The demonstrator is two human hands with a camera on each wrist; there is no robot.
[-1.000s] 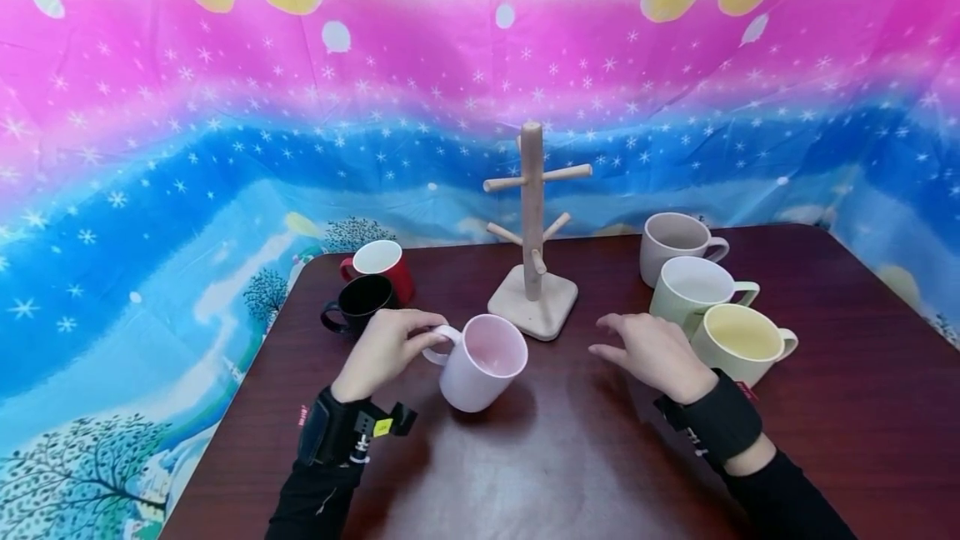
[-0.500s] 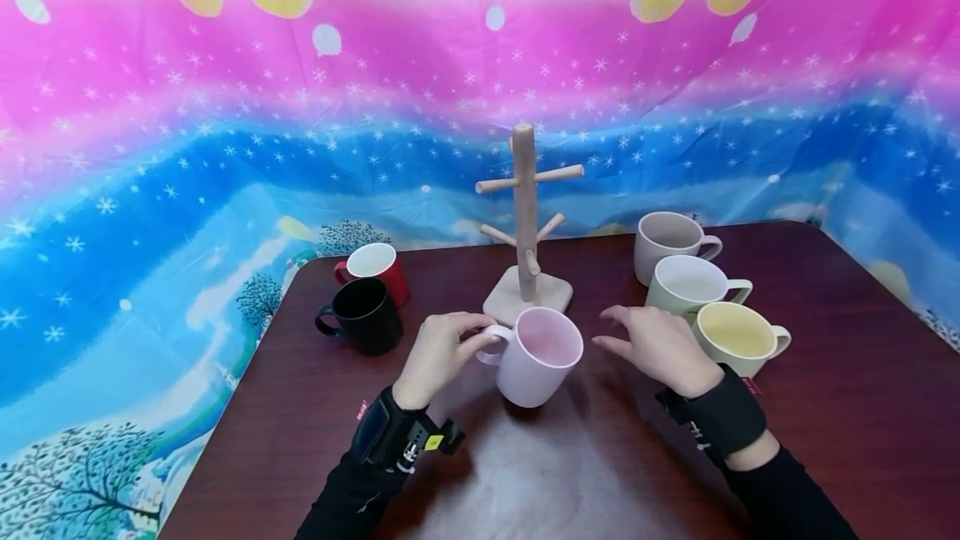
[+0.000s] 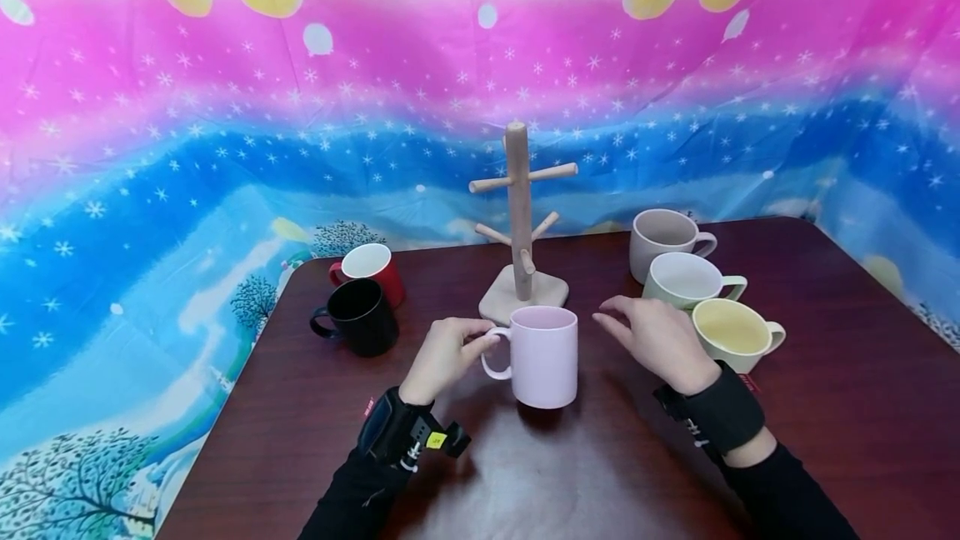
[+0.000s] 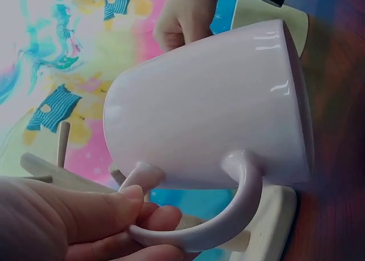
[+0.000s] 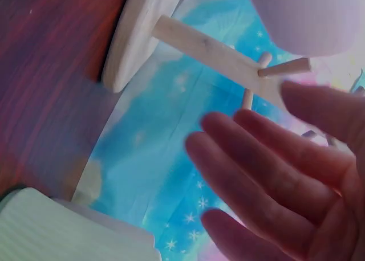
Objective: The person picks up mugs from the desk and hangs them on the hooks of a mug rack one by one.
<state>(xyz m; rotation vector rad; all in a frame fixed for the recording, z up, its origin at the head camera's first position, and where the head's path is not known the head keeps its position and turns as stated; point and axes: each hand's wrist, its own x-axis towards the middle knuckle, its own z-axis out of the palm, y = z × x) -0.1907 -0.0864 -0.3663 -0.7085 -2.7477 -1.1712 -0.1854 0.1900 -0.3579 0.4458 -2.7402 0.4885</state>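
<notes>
My left hand (image 3: pixel 447 357) pinches the handle of a pale pink mug (image 3: pixel 544 361) between thumb and fingers. In the left wrist view the thumb lies on the upper part of the mug's handle (image 4: pixel 228 224). Upright, the mug seems to hang just above the table, with a dark shadow under it. Right of the mug, my right hand (image 3: pixel 663 340) holds nothing, its relaxed fingers (image 5: pixel 262 170) apart from everything. Behind the mug stands a wooden mug tree (image 3: pixel 519 215) with bare pegs and a square base.
On the left a black mug (image 3: pixel 365 319) stands before a red mug (image 3: pixel 390 277) with a white inside. On the right, a grey mug (image 3: pixel 652 252), a pale green mug (image 3: pixel 667 282) and a yellow mug (image 3: pixel 731 340) stand close together beside my right hand. A patterned cloth (image 3: pixel 420 65) hangs behind the table.
My left hand has carried the pink mug to the right, in front of the mug tree, and the mug has gone from tilted to upright. My right hand has hardly moved.
</notes>
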